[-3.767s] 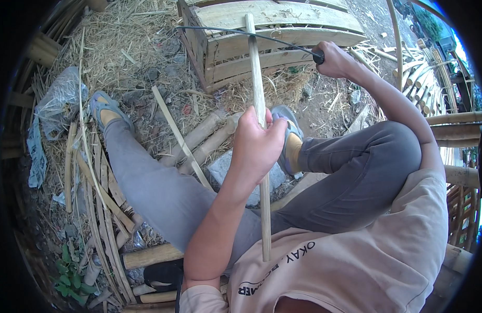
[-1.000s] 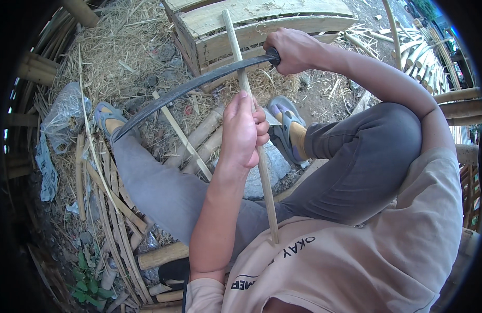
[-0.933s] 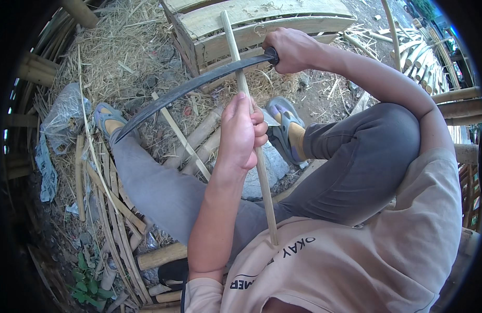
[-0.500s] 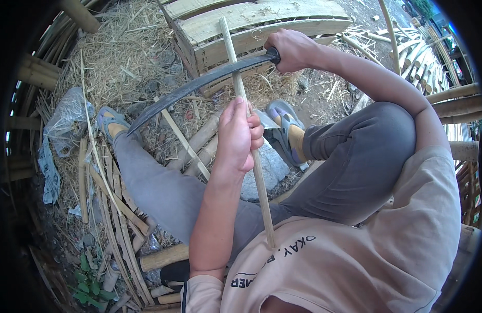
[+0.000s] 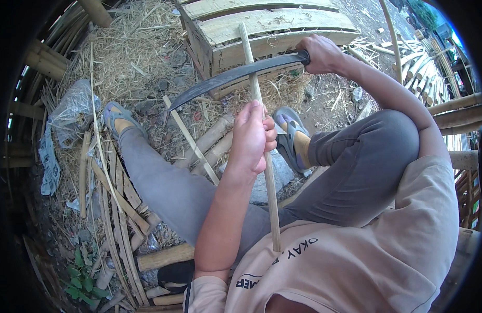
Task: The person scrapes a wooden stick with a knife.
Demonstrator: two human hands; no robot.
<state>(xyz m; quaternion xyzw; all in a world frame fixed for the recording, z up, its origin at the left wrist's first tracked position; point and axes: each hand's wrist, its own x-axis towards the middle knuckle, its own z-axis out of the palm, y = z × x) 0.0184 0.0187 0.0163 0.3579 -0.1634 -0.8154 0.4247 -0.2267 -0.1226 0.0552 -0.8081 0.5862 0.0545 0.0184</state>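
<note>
My left hand (image 5: 254,134) is closed around the middle of a slender, pale bamboo stick (image 5: 273,203). The stick's near end rests against my beige shirt, and its far end points away from me, over the crate. Out to the far right, my right hand (image 5: 323,53) grips a sickle (image 5: 220,80), whose handle is hidden in the fist. Its long, dark curved blade lies across the stick just beyond my left fingers, with the tip reaching left over the ground. Both of my knees are bent, one to each side of the stick.
Beyond the stick stands a slatted wooden crate (image 5: 272,23). Between my feet lie a grey stone (image 5: 275,180), bamboo pieces (image 5: 220,143) and a thin strip (image 5: 191,141). Shavings (image 5: 142,41), split bamboo (image 5: 116,219) and a plastic bag (image 5: 76,107) lie at left; cut bamboo (image 5: 421,73) is piled far right.
My right hand has drawn the sickle to the right across the stick, bringing its tip closer to the stick. My left hand keeps its hold; the whole view has shifted slightly.
</note>
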